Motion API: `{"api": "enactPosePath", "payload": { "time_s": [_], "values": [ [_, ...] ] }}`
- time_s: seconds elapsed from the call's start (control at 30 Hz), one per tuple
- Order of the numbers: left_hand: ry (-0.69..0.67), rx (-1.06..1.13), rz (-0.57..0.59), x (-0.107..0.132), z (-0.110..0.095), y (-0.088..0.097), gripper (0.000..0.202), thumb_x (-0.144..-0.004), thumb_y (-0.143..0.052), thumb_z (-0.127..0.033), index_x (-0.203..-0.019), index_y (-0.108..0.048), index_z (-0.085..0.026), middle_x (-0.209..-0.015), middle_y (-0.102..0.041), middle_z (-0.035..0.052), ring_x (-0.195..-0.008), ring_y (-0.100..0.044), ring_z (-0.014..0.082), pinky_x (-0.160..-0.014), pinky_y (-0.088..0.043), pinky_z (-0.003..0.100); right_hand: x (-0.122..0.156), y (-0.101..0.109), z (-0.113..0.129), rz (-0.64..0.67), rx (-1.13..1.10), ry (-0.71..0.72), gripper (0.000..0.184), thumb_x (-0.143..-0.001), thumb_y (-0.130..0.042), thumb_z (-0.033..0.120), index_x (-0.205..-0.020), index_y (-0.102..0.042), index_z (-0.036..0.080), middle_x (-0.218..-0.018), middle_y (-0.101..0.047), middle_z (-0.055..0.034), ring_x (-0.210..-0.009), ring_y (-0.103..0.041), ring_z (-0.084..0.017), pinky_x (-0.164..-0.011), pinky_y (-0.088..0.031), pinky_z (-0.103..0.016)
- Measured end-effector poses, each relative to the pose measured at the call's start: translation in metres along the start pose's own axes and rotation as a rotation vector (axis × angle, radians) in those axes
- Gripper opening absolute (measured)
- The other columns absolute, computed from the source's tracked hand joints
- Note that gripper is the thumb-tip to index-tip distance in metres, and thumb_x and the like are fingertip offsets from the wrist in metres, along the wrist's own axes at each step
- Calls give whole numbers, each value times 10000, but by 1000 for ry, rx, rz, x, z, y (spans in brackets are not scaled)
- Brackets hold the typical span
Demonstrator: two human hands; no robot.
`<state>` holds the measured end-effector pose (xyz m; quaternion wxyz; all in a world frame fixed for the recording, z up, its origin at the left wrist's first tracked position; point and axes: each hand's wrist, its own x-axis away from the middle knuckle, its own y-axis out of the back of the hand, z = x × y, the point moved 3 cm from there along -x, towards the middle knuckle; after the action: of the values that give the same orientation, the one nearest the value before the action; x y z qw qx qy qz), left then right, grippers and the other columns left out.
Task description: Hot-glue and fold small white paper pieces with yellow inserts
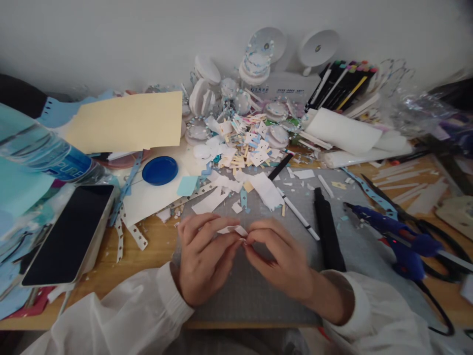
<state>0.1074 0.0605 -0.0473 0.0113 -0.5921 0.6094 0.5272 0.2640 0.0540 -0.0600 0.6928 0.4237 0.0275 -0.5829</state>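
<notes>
Between my two hands, above the grey cutting mat, is a small piece of white paper. My left hand pinches its near side, fingers bent over it. Thumb and forefinger of my right hand grip the paper's right end, so the fingertips of both hands nearly meet. Part of the paper is hidden behind the fingers. Just beyond my hands lie white paper scraps and a white pen. A black marker-like stick rests right of my right hand.
A blue glue gun and black-handled scissors lie at right. Left are a phone, a water bottle and a blue lid. Cut paper pieces heap at the back, near a row of markers.
</notes>
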Motion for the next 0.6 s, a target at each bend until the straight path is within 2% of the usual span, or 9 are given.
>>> {"api": "enactPosePath", "payload": {
  "time_s": [0.13,0.23,0.33,0.5,0.6],
  "values": [
    [48,21,12,1,-1,0,115,-837,-600,-101,-836,-637,-211,-976,-720,35,-989,-554,232,-891,-388,420,-1,-1,4,-45,-11,18,151,-855,-562,75,-913,-545,214,-877,-607,-29,-840,-592,-135,-743,-506,-253],
    [33,-4,-7,2,-2,0,111,-841,-607,-114,-857,-639,-219,-963,-718,33,-980,-549,234,-883,-384,421,-3,0,5,-76,-38,-45,144,-829,-579,77,-858,-559,217,-838,-622,-21,-795,-610,-131,-709,-509,-239],
    [-1,-44,-51,3,-3,1,109,-840,-617,-125,-868,-649,-225,-914,-717,32,-938,-542,236,-866,-384,426,-3,-1,4,-94,-132,-158,150,-785,-602,80,-794,-561,224,-805,-635,-11,-754,-620,-138,-674,-511,-247],
    [-41,-93,-90,3,-3,1,94,-852,-603,-134,-858,-643,-218,-854,-702,41,-866,-530,232,-828,-384,417,0,-10,-5,-84,-464,-450,129,-762,-657,164,-722,-545,215,-765,-633,-16,-720,-617,-145,-636,-515,-258],
    [-54,-102,-94,4,-2,2,85,-865,-594,-144,-863,-642,-215,-847,-687,48,-841,-517,230,-822,-376,415,1,-14,-7,-81,-599,-538,143,-749,-677,189,-718,-539,210,-761,-614,-11,-709,-600,-134,-631,-513,-248]
  ]
}}
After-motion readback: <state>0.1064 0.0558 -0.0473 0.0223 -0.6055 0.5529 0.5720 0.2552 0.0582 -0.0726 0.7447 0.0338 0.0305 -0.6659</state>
